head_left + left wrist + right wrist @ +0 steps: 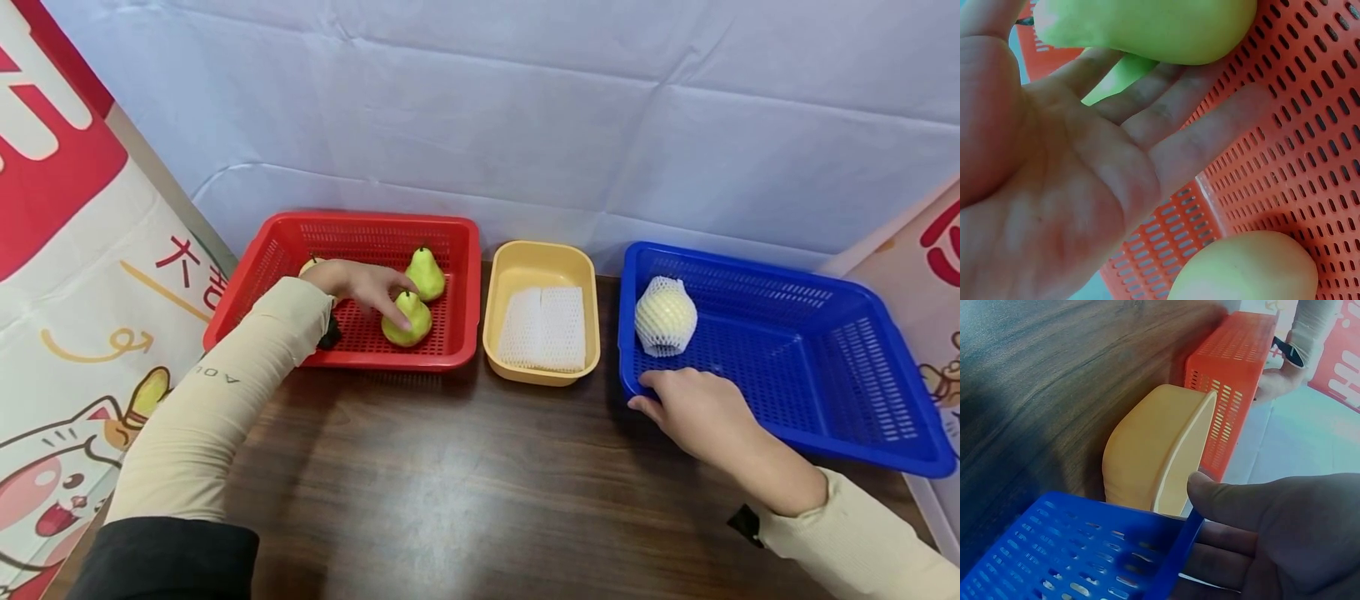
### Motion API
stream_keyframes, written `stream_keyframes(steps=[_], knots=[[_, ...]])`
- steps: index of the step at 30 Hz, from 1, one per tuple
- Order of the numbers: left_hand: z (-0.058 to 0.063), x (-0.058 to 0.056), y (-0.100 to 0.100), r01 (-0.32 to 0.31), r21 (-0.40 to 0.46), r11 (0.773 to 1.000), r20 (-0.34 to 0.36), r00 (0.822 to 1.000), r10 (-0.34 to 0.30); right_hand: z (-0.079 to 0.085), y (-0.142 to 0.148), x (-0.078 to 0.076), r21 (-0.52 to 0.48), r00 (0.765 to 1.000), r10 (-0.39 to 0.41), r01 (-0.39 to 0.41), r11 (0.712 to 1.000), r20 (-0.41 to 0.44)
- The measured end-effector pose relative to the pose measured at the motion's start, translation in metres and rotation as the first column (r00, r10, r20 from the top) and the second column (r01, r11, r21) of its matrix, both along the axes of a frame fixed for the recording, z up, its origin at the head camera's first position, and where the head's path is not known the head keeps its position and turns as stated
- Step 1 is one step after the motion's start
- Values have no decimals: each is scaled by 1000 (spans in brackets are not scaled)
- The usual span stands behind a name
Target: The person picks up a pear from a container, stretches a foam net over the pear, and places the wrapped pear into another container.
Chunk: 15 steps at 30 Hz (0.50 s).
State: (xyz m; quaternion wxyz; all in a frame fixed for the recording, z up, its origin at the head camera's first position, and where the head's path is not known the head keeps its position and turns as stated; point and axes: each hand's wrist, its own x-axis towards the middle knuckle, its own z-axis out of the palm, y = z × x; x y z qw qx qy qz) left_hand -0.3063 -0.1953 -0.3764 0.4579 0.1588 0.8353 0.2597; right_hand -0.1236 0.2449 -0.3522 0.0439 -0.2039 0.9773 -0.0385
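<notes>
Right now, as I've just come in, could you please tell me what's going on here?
A person's left hand reaches around a front pear in the red basket, near other pears. Their right hand grips the blue basket by its rim; one net-wrapped fruit sits inside. White foam nets lie in the yellow tub between the baskets.

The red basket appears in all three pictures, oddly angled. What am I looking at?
There's no robot here, just a person working bare-handed. The wide picture comes from a camera worn on the head. The close-ups come from one on each wrist, hence the tilt. On the wooden table stand the red basket, with pears inside; a yellow tub of white netting; and a blue basket holding one netted fruit. The left hand reaches round the front pear, fingers fairly straight; no firm grip shows. The right hand holds the blue basket's rim.
</notes>
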Motion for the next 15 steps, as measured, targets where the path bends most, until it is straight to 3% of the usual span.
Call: stream_keyframes(steps=[8, 15], knots=[[-2, 0, 6, 92, -34, 995, -53, 994, -94, 0, 0, 0, -2, 1000, -2, 2, 1000, 5], [-4, -1, 8, 61, -42, 997, -15, 998, -61, 0, 0, -1, -1, 1000, -1, 1, 1000, 4]])
